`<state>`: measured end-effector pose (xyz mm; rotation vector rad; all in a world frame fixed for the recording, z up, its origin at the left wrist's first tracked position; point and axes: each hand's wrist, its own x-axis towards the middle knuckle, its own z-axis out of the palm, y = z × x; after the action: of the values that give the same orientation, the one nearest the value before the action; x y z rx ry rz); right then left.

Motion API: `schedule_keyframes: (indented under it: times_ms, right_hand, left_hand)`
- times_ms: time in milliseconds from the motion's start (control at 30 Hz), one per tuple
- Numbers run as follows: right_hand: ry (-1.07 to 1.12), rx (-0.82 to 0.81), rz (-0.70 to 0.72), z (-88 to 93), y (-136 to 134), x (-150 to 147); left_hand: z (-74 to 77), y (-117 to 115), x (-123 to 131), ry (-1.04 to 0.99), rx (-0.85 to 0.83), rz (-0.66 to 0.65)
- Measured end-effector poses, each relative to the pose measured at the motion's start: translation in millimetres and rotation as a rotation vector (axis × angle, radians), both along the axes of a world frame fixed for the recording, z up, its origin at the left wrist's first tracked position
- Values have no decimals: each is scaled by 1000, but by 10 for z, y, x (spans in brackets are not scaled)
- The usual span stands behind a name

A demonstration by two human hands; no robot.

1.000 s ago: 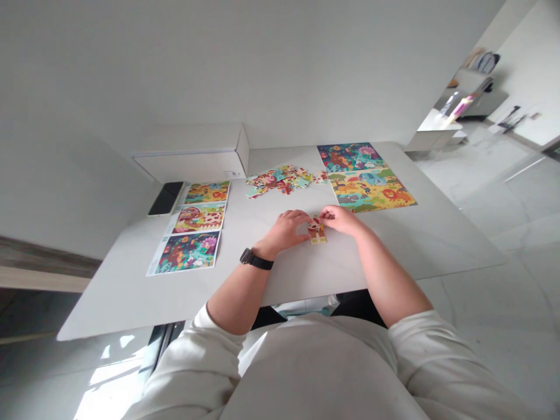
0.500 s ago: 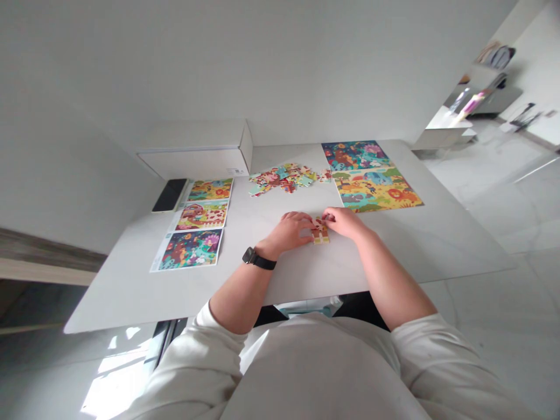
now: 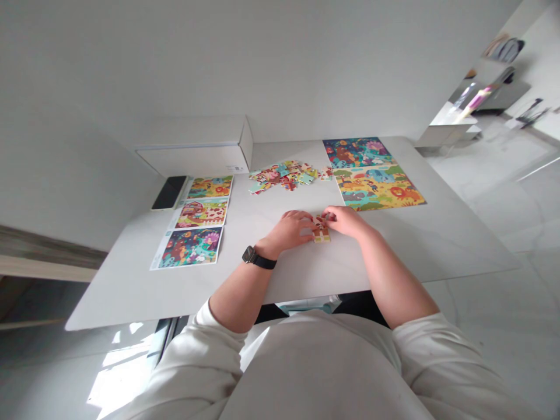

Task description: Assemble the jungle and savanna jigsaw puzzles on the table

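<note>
A small cluster of joined jigsaw puzzle pieces (image 3: 322, 237), brown, red and cream, lies flat on the table in front of me. My left hand (image 3: 292, 231), with a black watch on the wrist, grips its left edge between thumb and fingers. From the right, my right hand (image 3: 347, 220) pinches a puzzle piece at the cluster's upper right; the fingertips largely hide that piece. Beyond my hands lies a loose pile of puzzle pieces (image 3: 284, 176) in mixed colours, with a few pieces at its right end beside the picture sheets.
Two puzzle pictures, a dark one (image 3: 356, 153) and a yellow animal scene (image 3: 380, 188), lie at the back right. On the left are a sheet with three small pictures (image 3: 201, 214) and a black phone (image 3: 170, 193). A white box (image 3: 192, 159) stands against the wall.
My right hand has shifted very slightly at the cluster's upper right. My left hand stays at the left edge. The whole view has tilted a little.
</note>
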<state>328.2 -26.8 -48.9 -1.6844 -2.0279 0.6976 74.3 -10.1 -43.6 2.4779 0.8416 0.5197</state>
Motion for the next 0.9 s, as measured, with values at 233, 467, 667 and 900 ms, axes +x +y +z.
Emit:
schedule_keyframes:
  times_ms: [233,467,667,900]
  right_hand:
    - [-2,-6,19,33,-13,-8]
    - [-24,8,20,28,-22,-13]
    - [-81,76,-17,-3,12,-41]
    - [-140,185,-143,-31,173,-189]
  left_hand:
    - [-7,-6,-8,7,10,-1]
    - [12,-24,9,5,14,-4]
    - [-27,-63,59,7,43,73]
    - [-75,-63,79,67,73,88]
